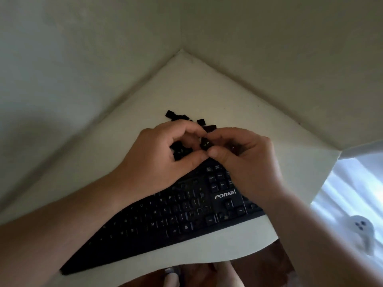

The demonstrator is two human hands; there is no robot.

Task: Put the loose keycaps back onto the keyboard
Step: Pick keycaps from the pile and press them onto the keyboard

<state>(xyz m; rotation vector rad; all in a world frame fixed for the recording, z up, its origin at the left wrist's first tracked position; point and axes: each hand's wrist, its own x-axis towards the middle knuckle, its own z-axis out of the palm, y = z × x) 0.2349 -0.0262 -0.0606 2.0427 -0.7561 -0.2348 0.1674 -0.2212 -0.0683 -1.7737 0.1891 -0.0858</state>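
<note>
A black keyboard (178,216) lies diagonally on a white table (207,94) set into a wall corner. A pile of loose black keycaps (180,116) sits just beyond the keyboard's far edge. My left hand (157,160) curls over some of these keycaps, several showing dark under its fingers. My right hand (246,158) meets it fingertip to fingertip, and a single black keycap (205,143) is pinched between the fingertips of both hands. Both forearms cross over the keyboard and hide parts of it.
Pale walls close in behind the table on two sides. The table's front edge (207,259) runs below the keyboard, with dark brown floor and my feet beneath. At the right are a light curtain and a small white ghost-like figure (361,226).
</note>
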